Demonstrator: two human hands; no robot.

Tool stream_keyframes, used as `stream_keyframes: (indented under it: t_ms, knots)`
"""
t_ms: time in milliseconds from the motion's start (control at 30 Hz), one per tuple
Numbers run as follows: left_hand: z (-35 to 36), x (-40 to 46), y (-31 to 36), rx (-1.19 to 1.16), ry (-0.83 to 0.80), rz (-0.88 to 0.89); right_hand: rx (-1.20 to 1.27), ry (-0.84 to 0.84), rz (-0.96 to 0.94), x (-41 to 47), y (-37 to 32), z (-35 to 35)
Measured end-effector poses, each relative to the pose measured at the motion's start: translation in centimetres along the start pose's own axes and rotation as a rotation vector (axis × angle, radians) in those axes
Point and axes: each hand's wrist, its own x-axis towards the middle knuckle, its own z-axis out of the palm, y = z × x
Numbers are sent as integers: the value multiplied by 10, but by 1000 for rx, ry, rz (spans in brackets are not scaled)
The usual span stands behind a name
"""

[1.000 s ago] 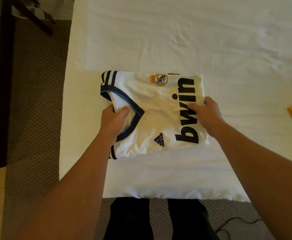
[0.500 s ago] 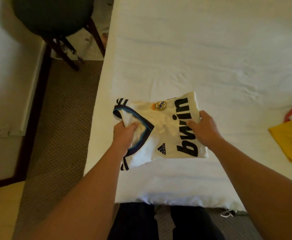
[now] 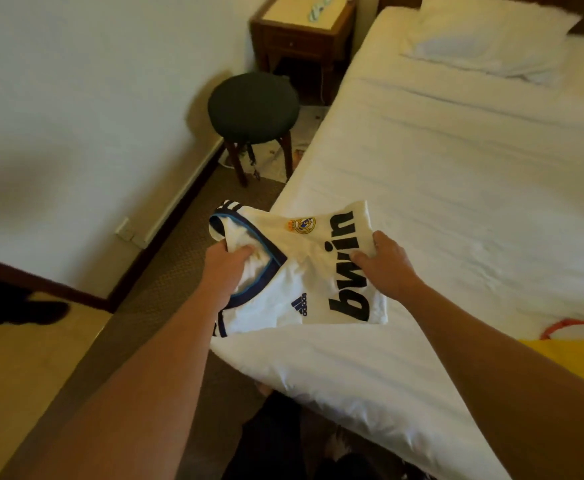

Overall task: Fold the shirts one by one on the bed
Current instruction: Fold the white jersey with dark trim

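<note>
both hands pinch the folded white football jersey (image 3: 304,271): left hand (image 3: 229,268) at its collar, right hand (image 3: 385,263) at the right edge. overhanging the bed (image 3: 456,188) corner, its folds could slump apart.

You're standing in a small bedroom with plain cream walls (image 3: 75,98), dark wood skirting (image 3: 165,233) and brownish carpet (image 3: 165,282). There's a round dark-cushioned stool (image 3: 253,107) by the wall, a wooden nightstand (image 3: 301,36) behind it, and a wall socket (image 3: 124,230) low down.
</note>
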Motion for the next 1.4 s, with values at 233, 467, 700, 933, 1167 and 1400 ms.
stream_keyframes:
  t_ms: [233, 467, 700, 933, 1167, 1400]
  knots:
    - [-89, -44, 2, -140, 174, -34, -77, -91, -222, -28, -85, 18]
    - [-211, -60, -11, -235, 394, -54, -98, -175, -400, -41, -193, 96]
    - [-352, -56, -42, -308, 548, -62, -51, -273, -553, -63, -311, 210]
    - [-483, -65, -64, -372, 662, -66, 4, -408, -658, -102, -413, 311]
    - [-589, -88, -94, -402, 793, -117, -123, -482, -820, -139, -509, 400]
    - [-679, -76, -115, -523, 920, -147, -97, -570, -909, -157, -592, 485]
